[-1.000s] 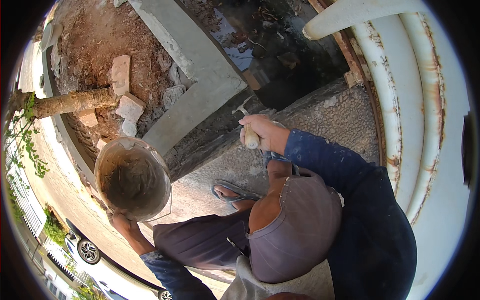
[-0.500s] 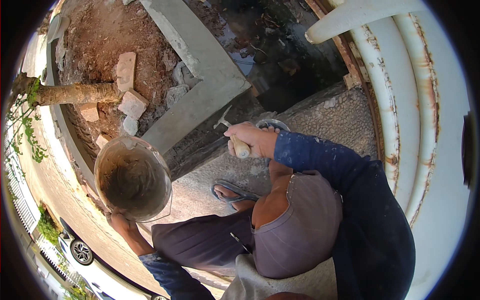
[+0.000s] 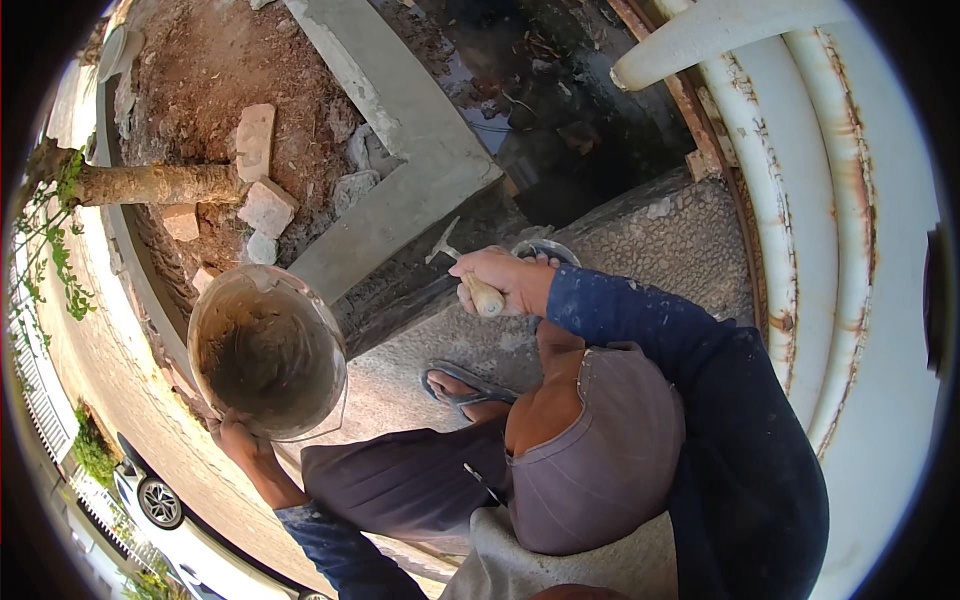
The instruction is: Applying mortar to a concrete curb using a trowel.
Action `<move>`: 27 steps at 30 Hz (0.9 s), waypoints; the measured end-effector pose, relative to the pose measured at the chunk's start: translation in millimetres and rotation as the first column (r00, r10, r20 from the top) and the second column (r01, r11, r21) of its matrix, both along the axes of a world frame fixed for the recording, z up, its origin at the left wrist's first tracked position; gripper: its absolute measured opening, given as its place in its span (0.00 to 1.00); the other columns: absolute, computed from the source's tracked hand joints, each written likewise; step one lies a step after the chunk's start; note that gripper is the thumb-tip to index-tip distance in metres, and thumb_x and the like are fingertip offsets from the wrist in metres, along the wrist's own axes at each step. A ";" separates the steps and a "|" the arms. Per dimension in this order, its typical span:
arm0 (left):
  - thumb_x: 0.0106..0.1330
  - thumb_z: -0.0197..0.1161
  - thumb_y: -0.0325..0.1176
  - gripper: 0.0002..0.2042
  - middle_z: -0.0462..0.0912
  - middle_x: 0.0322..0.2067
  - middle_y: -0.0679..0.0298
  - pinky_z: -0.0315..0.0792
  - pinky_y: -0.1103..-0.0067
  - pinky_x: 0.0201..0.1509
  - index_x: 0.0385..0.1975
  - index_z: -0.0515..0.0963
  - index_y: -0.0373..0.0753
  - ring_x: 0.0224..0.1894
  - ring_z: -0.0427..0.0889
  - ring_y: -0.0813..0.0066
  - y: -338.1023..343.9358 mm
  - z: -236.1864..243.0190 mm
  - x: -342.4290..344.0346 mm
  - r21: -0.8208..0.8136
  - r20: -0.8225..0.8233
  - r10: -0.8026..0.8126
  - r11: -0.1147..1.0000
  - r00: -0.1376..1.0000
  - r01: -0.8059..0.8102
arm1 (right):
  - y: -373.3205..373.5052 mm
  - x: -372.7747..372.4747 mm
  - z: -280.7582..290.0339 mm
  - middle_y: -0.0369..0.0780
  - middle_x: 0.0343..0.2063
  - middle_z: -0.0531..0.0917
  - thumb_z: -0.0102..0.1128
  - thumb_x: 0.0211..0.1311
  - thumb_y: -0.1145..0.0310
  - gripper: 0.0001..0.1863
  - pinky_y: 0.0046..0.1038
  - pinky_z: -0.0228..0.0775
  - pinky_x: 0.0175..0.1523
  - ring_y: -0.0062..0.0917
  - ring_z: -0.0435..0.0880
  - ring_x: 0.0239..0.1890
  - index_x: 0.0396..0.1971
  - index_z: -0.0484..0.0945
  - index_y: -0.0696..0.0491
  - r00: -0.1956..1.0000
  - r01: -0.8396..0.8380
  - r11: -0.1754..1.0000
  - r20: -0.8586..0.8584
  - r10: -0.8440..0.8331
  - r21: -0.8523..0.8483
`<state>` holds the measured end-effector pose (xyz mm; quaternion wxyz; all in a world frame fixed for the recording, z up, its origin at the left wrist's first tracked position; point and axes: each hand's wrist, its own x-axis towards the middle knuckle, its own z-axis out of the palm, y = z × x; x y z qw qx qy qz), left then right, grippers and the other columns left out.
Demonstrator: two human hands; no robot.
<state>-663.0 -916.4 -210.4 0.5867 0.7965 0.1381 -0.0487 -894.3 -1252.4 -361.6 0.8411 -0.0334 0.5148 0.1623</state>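
Note:
A mortar-smeared bucket [image 3: 315, 385] is tipped toward me on the left, with wet grey-brown mortar [image 3: 265, 355] coating its inside. My left hand [image 3: 240, 440] grips its near rim, fingers partly hidden behind the edge. At the centre, my right hand [image 3: 500, 275] is wrapped round the pale wooden handle of a small trowel [image 3: 487, 300]. Its narrow metal end [image 3: 443, 243] points away toward the mortar-covered low wall [image 3: 400, 205], apart from it. My right hand is above the rough paving, close to my sandalled foot.
Bricks [image 3: 255, 142] and rubble lie on red soil beside a tree trunk [image 3: 160, 185]. Dark water [image 3: 560, 130] fills a channel beyond the wall. Rusty white pipes [image 3: 760, 190] rise at the right. My sandal [image 3: 465, 385] rests on the paving. A white car [image 3: 165, 510] stands far left.
The bucket has shifted very slightly to the right. Both hands keep their grip, and the trowel is almost where it was.

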 end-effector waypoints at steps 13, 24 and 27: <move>0.43 0.44 0.08 0.20 0.77 0.29 0.60 0.70 0.85 0.23 0.37 0.72 0.32 0.22 0.74 0.76 -13.9 2.3 -6.7 -0.013 0.019 -0.011 1.000 1.000 0.011 | -8.4 7.6 6.3 0.47 0.30 0.70 0.53 0.59 0.75 0.15 0.39 0.76 0.25 0.31 0.76 0.22 0.43 0.60 0.56 0.993 -0.057 0.997 0.100 0.062 -0.053; 0.44 0.44 0.09 0.20 0.77 0.29 0.60 0.76 0.79 0.25 0.37 0.72 0.33 0.23 0.76 0.73 -7.2 2.7 -5.2 -0.013 0.021 -0.047 0.999 0.999 0.047 | -22.8 8.3 -47.0 0.47 0.31 0.71 0.53 0.59 0.73 0.16 0.38 0.77 0.25 0.32 0.77 0.23 0.44 0.59 0.55 0.992 0.114 0.981 -0.030 -0.120 -0.160; 0.43 0.44 0.09 0.20 0.77 0.29 0.60 0.77 0.78 0.25 0.38 0.71 0.33 0.23 0.76 0.73 2.3 0.4 -1.2 -0.024 0.002 -0.049 0.998 0.999 0.049 | -7.0 -2.8 -33.9 0.45 0.25 0.72 0.53 0.59 0.74 0.10 0.35 0.75 0.23 0.30 0.76 0.19 0.37 0.63 0.58 0.993 -0.058 0.993 0.100 0.068 -0.099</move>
